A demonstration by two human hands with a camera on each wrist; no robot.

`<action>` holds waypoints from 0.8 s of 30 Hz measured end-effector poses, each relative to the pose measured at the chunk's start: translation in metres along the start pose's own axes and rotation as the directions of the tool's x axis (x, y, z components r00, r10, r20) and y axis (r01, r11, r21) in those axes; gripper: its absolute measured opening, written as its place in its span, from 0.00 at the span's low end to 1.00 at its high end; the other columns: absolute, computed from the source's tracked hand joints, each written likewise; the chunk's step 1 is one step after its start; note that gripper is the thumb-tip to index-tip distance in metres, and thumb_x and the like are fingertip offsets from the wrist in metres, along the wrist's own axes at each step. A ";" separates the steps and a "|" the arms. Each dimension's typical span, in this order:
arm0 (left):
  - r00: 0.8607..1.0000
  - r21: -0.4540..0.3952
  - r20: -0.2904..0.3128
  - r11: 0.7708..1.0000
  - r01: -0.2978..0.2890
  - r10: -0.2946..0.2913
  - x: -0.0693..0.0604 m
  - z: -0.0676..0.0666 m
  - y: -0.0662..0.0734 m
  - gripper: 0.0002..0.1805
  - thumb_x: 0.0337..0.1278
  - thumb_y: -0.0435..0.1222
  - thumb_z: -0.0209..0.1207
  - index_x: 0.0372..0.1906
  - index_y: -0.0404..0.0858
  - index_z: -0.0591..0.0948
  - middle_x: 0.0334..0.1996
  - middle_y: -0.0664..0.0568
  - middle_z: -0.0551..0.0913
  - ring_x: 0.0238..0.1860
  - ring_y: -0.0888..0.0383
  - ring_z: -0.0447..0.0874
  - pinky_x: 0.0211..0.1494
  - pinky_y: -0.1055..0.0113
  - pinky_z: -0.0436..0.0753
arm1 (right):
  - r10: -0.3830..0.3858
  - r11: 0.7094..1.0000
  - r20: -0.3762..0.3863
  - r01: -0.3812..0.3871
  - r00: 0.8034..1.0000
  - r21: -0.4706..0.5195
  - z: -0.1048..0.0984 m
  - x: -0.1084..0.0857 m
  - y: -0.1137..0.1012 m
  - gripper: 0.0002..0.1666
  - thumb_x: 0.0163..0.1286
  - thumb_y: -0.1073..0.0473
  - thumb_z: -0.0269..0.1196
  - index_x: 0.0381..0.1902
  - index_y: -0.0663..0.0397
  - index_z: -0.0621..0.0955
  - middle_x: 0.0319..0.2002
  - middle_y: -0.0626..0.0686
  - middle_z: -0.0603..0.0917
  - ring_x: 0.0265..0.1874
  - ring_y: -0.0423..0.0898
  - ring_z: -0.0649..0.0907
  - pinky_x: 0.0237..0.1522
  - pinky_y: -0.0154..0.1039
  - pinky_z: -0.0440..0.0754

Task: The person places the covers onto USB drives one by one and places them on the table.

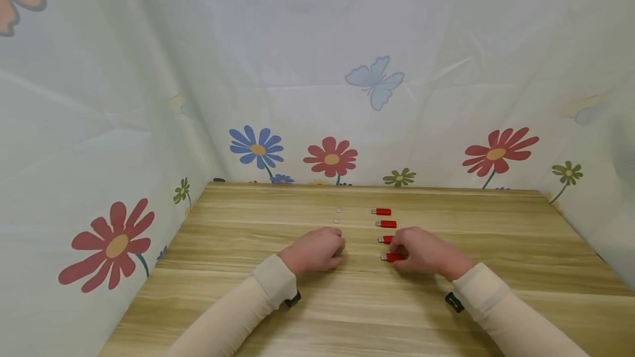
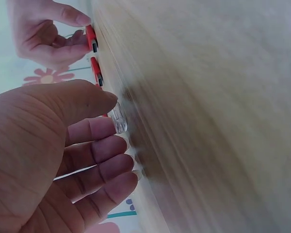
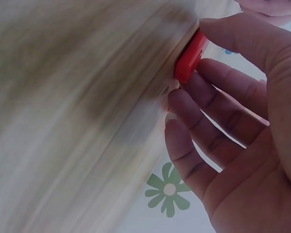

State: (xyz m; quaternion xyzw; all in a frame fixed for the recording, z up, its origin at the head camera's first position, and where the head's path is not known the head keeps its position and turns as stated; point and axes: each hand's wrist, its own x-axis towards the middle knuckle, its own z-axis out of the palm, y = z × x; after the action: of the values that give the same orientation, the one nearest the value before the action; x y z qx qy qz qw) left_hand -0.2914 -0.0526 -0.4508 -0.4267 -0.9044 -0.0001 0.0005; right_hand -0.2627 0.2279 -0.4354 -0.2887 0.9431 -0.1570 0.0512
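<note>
Four-sided view aside, my left hand (image 1: 315, 249) pinches a small clear plastic cap (image 2: 119, 118) between thumb and index finger, low over the wooden table (image 1: 317, 313). The other fingers lie loosely bent beside it. To the right, my right hand (image 1: 424, 251) holds the nearest red USB stick (image 3: 190, 58) by its sides with thumb and index finger. Its metal plug points left, toward the left hand. Just beyond, another red USB stick (image 1: 385, 239) is partly hidden by the right hand.
Farther back lie two more red USB sticks (image 1: 386, 224), in a column with the others. Two clear caps (image 1: 338, 220) lie left of them, beyond the left hand. A white flowered curtain (image 1: 421, 125) stands behind the table and along its sides.
</note>
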 end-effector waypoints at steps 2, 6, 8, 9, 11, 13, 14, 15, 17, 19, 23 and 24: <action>1.000 0.005 0.003 1.000 0.003 -0.003 0.000 0.002 -0.001 0.16 0.67 0.44 0.64 0.24 0.46 0.75 0.25 0.58 0.69 0.26 0.62 0.66 0.33 0.71 0.68 | 0.006 1.000 0.002 -0.006 1.000 -0.014 0.001 0.001 0.000 0.08 0.60 0.55 0.77 0.34 0.46 0.87 0.30 0.41 0.81 0.29 0.38 0.74 0.33 0.32 0.75; 1.000 -0.006 -0.001 1.000 0.002 -0.002 0.001 0.003 -0.001 0.16 0.66 0.43 0.65 0.23 0.46 0.75 0.25 0.58 0.70 0.26 0.62 0.66 0.33 0.71 0.68 | -0.016 0.999 -0.002 0.016 1.000 -0.036 0.002 0.002 0.000 0.07 0.60 0.56 0.76 0.33 0.47 0.87 0.29 0.41 0.80 0.28 0.37 0.73 0.32 0.32 0.74; 1.000 -0.018 -0.001 1.000 0.004 -0.004 0.000 0.002 -0.002 0.15 0.66 0.42 0.65 0.23 0.46 0.75 0.25 0.58 0.70 0.26 0.62 0.67 0.33 0.71 0.68 | -0.029 0.999 -0.007 0.028 1.000 -0.038 0.002 0.002 0.000 0.07 0.60 0.57 0.76 0.33 0.48 0.87 0.29 0.41 0.80 0.28 0.37 0.73 0.31 0.32 0.73; 1.000 -0.024 0.001 1.000 0.008 -0.008 0.000 0.002 -0.002 0.15 0.65 0.41 0.65 0.24 0.46 0.76 0.25 0.58 0.71 0.26 0.62 0.67 0.33 0.71 0.69 | -0.036 0.999 -0.009 0.035 0.999 -0.039 0.003 0.002 0.000 0.07 0.60 0.57 0.76 0.33 0.48 0.87 0.29 0.41 0.80 0.28 0.37 0.72 0.31 0.32 0.73; 1.000 -0.035 0.006 0.999 0.014 -0.014 0.000 0.001 -0.002 0.13 0.65 0.41 0.65 0.25 0.46 0.77 0.26 0.58 0.72 0.26 0.62 0.68 0.33 0.72 0.69 | -0.041 0.998 -0.012 0.040 0.999 -0.040 0.003 0.003 0.000 0.06 0.60 0.58 0.75 0.33 0.49 0.87 0.29 0.42 0.80 0.28 0.37 0.72 0.31 0.32 0.73; 1.000 -0.037 0.012 0.999 0.019 -0.019 0.000 0.001 -0.002 0.12 0.65 0.41 0.66 0.26 0.45 0.78 0.27 0.58 0.73 0.26 0.62 0.69 0.33 0.72 0.71 | -0.046 0.998 -0.012 0.045 0.999 -0.046 0.003 0.003 0.000 0.06 0.60 0.59 0.75 0.34 0.49 0.87 0.29 0.42 0.80 0.28 0.37 0.72 0.31 0.32 0.73; 1.000 -0.039 0.014 0.999 0.021 -0.020 0.000 0.000 -0.002 0.12 0.65 0.41 0.66 0.27 0.45 0.79 0.27 0.58 0.73 0.26 0.63 0.69 0.33 0.72 0.71 | -0.050 0.997 -0.011 0.049 0.999 -0.051 0.004 0.004 0.001 0.05 0.60 0.59 0.75 0.33 0.49 0.87 0.29 0.42 0.80 0.28 0.37 0.72 0.31 0.32 0.73; 1.000 -0.041 0.017 0.999 0.024 -0.023 0.000 0.000 -0.002 0.11 0.65 0.41 0.66 0.27 0.45 0.79 0.27 0.58 0.73 0.26 0.63 0.69 0.33 0.72 0.71 | -0.056 0.997 -0.011 0.055 0.998 -0.056 0.004 0.004 0.001 0.05 0.60 0.59 0.75 0.33 0.49 0.87 0.28 0.42 0.79 0.28 0.37 0.72 0.31 0.32 0.73; 0.999 -0.043 0.021 0.999 0.029 -0.028 0.001 0.000 -0.002 0.11 0.65 0.41 0.66 0.27 0.45 0.79 0.28 0.59 0.74 0.27 0.63 0.70 0.34 0.73 0.72 | -0.067 0.996 -0.009 0.066 0.998 -0.064 0.005 0.005 0.002 0.05 0.60 0.60 0.74 0.31 0.48 0.86 0.27 0.41 0.78 0.27 0.36 0.72 0.30 0.32 0.72; 0.999 -0.050 0.026 0.998 0.034 -0.033 0.001 0.000 -0.002 0.11 0.64 0.41 0.67 0.27 0.46 0.79 0.28 0.59 0.74 0.26 0.63 0.70 0.33 0.73 0.72 | -0.078 0.995 -0.008 0.078 0.997 -0.068 0.005 0.006 0.003 0.06 0.60 0.60 0.74 0.29 0.47 0.85 0.25 0.41 0.78 0.26 0.36 0.71 0.29 0.32 0.72; 0.999 -0.066 0.031 0.997 0.039 -0.037 0.001 -0.001 -0.003 0.11 0.65 0.41 0.66 0.27 0.46 0.80 0.27 0.59 0.74 0.26 0.63 0.71 0.33 0.73 0.72 | -0.092 0.993 -0.003 0.092 0.996 -0.071 0.005 0.008 0.004 0.08 0.59 0.61 0.73 0.25 0.46 0.83 0.22 0.41 0.76 0.23 0.35 0.70 0.27 0.31 0.71; 0.999 -0.071 0.031 0.997 0.040 -0.037 0.002 -0.001 -0.003 0.11 0.65 0.41 0.66 0.27 0.46 0.80 0.28 0.59 0.74 0.26 0.63 0.71 0.33 0.73 0.72 | -0.092 0.993 -0.003 0.092 0.996 -0.074 0.005 0.009 0.004 0.09 0.59 0.61 0.73 0.25 0.46 0.83 0.22 0.41 0.76 0.23 0.35 0.70 0.27 0.31 0.70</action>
State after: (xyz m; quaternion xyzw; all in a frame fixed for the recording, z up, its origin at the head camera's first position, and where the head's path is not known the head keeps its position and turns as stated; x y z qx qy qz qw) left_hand -0.2949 -0.0535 -0.4496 -0.4089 -0.9118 -0.0262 -0.0283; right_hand -0.2712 0.2249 -0.4415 -0.3330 0.9341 -0.1252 0.0304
